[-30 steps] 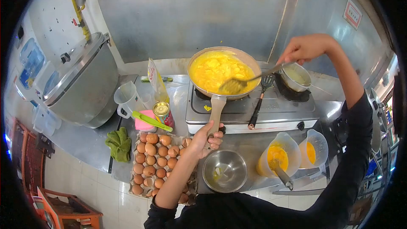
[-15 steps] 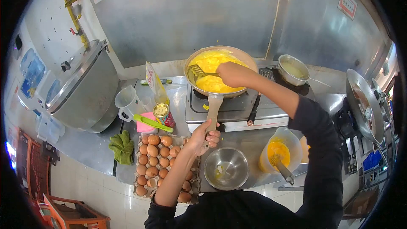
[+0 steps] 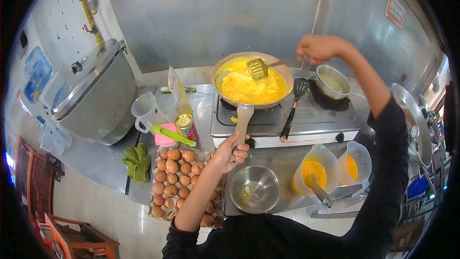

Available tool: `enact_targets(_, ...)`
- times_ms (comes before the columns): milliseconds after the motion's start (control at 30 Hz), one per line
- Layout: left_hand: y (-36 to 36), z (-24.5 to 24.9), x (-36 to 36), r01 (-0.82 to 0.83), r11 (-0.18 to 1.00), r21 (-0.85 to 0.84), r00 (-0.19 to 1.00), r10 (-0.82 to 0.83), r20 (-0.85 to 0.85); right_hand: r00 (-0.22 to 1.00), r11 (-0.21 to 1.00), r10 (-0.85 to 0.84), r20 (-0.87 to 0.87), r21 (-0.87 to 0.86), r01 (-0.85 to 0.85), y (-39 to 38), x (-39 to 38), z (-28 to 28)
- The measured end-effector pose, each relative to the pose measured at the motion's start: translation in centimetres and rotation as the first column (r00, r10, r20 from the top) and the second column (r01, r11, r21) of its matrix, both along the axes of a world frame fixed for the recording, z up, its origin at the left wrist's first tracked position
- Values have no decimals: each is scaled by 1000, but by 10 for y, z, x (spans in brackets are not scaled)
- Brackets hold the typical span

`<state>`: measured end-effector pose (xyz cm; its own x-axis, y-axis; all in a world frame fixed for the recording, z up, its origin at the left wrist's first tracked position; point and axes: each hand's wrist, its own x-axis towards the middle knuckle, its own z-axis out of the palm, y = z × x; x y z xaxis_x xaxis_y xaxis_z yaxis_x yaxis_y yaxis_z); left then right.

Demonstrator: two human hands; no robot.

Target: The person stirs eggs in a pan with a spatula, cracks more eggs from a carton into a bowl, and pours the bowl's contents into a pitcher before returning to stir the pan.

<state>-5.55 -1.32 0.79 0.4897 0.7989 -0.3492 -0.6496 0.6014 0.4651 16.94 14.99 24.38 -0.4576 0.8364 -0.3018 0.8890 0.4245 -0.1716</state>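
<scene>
My left hand (image 3: 231, 153) is wrapped round the handle of a frying pan (image 3: 218, 97) on the left burner of the gas stove (image 3: 268, 127). Soft yellow scrambled egg (image 3: 251, 86) covers much of the pan. My right hand (image 3: 317, 49) is closed on a slotted turner (image 3: 258, 69), raised to the right of the pan with its blade over the egg. A second slotted turner (image 3: 290, 115), black, lies on the stove between the burners. On the right burner stands a small saucepan (image 3: 332, 80) of pale liquid.
An egg tray (image 3: 221, 201) with many brown eggs (image 3: 172, 166) and a steel bowl (image 3: 255, 189) sit nearest me. Right are two jugs of beaten egg, one holding a whisk (image 3: 316, 188). Left are a can (image 3: 186, 125), green cloth (image 3: 136, 162) and large pot (image 3: 96, 105).
My right hand has swung up and to the right, lifting the turner from the pan's left side to above its middle. My left hand keeps its hold on the pan handle.
</scene>
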Motion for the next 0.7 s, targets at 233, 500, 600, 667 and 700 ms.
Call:
enact_targets(233, -1, 5, 2, -21, 1000, -16, 1000, 20, -23, 871, 853, 490, 43, 182, -489, -56, -27, -42)
enact_targets(500, 0, 2, 0, 12, 1000, 0, 999, -12, -52, 932, 888, 344, -117, 362, -283, -39, -127, -109)
enact_targets(600, -3, 10, 4, -28, 998, -50, 998, 25, -56, 959, 847, 278, -56, 485, -217, 10, -137, -125)
enact_targets(667, -3, 9, 2, -27, 999, -34, 999, 26, -47, 951, 874, 272, 151, 375, -309, 32, -124, -94)
enact_targets(700, -4, 8, 3, -25, 1000, -15, 999, 25, -38, 950, 876, 272, 155, 369, -311, 42, -113, -85)
